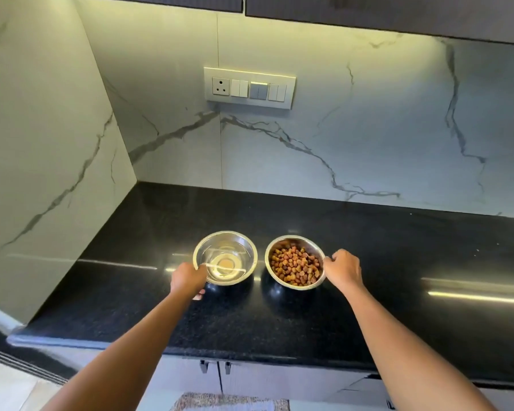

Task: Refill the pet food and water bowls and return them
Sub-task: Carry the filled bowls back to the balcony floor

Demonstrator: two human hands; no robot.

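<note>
Warm light is spilling from under the cabinets (368,13) at twelve o'clock, brightening the marble backsplash (339,129). Streaks of glare are running across the black countertop (309,321) toward three and nine o'clock. Wide-angle distortion is bending the edges; detail is looking slightly soft.

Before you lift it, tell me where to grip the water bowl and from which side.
Grip the water bowl by its rolled rim, at the near-left edge where the left hand already sits, thumb over the lip and fingers under the sloping wall. It holds water and the kibble bowl crowds its right side, so probably lift it level.
</note>
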